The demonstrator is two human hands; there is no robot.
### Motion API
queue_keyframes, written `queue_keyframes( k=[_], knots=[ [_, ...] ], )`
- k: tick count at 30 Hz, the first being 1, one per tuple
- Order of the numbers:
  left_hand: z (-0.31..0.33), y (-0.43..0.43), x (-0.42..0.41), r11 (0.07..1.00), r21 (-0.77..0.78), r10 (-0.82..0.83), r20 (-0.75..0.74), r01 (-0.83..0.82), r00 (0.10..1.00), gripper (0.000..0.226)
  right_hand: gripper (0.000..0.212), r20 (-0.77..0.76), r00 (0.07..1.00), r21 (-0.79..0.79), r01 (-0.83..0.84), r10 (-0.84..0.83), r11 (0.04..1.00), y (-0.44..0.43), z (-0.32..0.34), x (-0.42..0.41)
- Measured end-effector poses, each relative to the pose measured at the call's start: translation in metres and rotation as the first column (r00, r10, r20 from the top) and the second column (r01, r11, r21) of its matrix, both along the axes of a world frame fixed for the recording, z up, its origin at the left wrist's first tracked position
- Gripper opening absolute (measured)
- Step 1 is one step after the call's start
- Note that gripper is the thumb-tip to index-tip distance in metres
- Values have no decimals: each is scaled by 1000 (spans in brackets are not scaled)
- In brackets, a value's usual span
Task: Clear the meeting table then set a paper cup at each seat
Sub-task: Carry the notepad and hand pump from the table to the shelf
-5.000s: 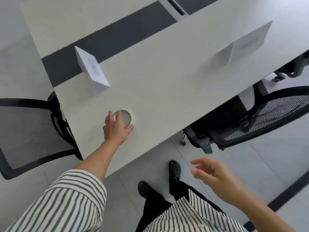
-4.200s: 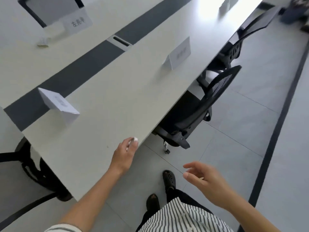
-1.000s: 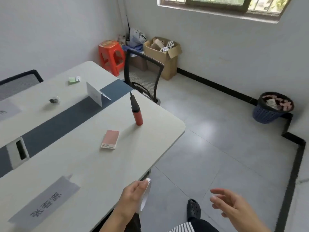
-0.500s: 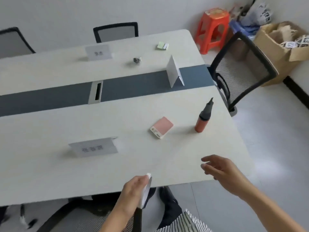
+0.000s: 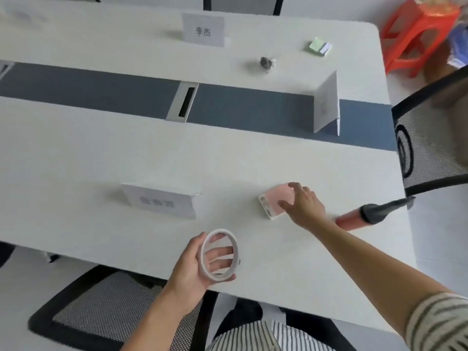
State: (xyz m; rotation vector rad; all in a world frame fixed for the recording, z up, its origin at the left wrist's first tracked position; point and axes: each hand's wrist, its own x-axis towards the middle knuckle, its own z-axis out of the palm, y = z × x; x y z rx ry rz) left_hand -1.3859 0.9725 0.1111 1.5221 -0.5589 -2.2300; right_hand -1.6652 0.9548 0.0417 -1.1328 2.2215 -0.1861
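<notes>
1. Two hands are in view over the meeting table [image 5: 76,153], a white top with a dark blue strip running along its middle.
2. Your left hand [image 5: 195,267] is curled around a white tape ring [image 5: 219,254], thumb on its near rim and fingers [image 5: 222,252] showing through the hole; the ring is held on edge just above the table's near edge.
3. Your right hand [image 5: 304,206] reaches forward with its fingers spread and bent over the pink card pack [image 5: 276,202], touching its right side. It has not closed on the pack, which lies flat on the table.
4. Just right of that hand a red bottle with a black nozzle [image 5: 364,217] lies on its side, the nozzle pointing to the table's right edge.
5. Left of the pack stands a folded name card [image 5: 159,201], its writing blurred.
6. A second name card [image 5: 203,30] stands on the far side, and a third [image 5: 326,103] stands on the blue strip at the right end.
7. Near the far right corner you have a small dark object [image 5: 267,62], too blurred to identify, and a pale green pad [image 5: 318,46].
8. A grey cable slot [image 5: 182,101] sits in the strip.
9. Black mesh chairs stand at the near edge [image 5: 106,310] and the right end [image 5: 430,138], with an orange stool [image 5: 417,29] beyond.
10. No paper cup appears anywhere in view.
</notes>
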Motion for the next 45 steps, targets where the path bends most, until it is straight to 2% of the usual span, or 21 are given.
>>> queue_keyframes(
  k=[2,5,7,9,11,13,16,19,21,23,26,27,29,31,33,38,40,42,44,45],
  knots=[
    [-4,0,0,994,56,94,-23,-93,995,56,75,-34,998,73,-45,48,996,-15,-14,1],
    [-11,2,-3,984,72,164,22,-166,986,50,90,-137,981,131,-123,141,984,-20,-31,7],
    [-12,3,-8,977,48,203,79,-207,976,47,92,-114,990,121,-70,84,990,-21,-35,8],
    [-13,1,-14,971,1,236,150,-239,960,43,81,-25,999,112,37,-34,993,-20,-37,4],
    [-14,-3,-20,967,-62,255,214,-247,943,33,57,117,978,64,164,-170,984,-17,-36,-3],
    [-14,-9,-27,971,-85,237,260,-222,936,25,32,317,912,-35,285,-260,958,-13,-21,-9],
    [-10,-20,-39,979,-101,195,253,-175,947,21,14,625,747,-168,414,-228,895,-3,27,-17],
    [-7,-30,-54,989,-94,135,204,-118,970,21,18,843,535,-150,346,-64,926,15,73,-12],
    [-2,-35,-66,995,-68,78,164,-68,983,24,20,878,478,-149,264,5,953,27,84,-1],
    [4,-38,-76,1000,-20,16,89,-14,996,34,16,838,545,-190,247,26,950,35,80,8],
    [12,-43,-85,1000,8,-24,4,24,1000,60,9,703,711,-279,279,-2,919,41,70,12],
    [16,-43,-88,998,-30,-54,20,54,998,61,9,665,747,-302,282,-11,910,44,68,11],
    [23,-39,-100,979,-165,-93,167,121,982,52,9,623,781,-324,291,-28,900,48,66,14],
    [26,-35,-111,926,-334,-40,371,173,928,45,11,608,792,-332,317,-55,889,53,63,18],
    [18,-35,-116,865,-439,-10,468,242,884,53,14,585,806,-327,340,-94,882,58,60,19],
    [-4,-36,-122,784,-481,-107,518,393,849,59,19,631,747,-201,419,-210,886,86,54,1],
    [-10,-37,-123,765,-476,-141,534,434,834,53,21,571,765,-172,465,-297,869,109,45,-14],
    [-14,-37,-123,765,-464,-164,530,446,832,50,23,425,775,-186,580,-468,793,137,31,-29],
    [-18,-36,-123,767,-446,-183,538,461,823,49,20,297,712,-255,701,-636,666,161,20,-40],
    [-20,-36,-122,765,-438,-191,545,472,816,49,22,281,676,-296,737,-682,608,169,14,-43]
  ],
)
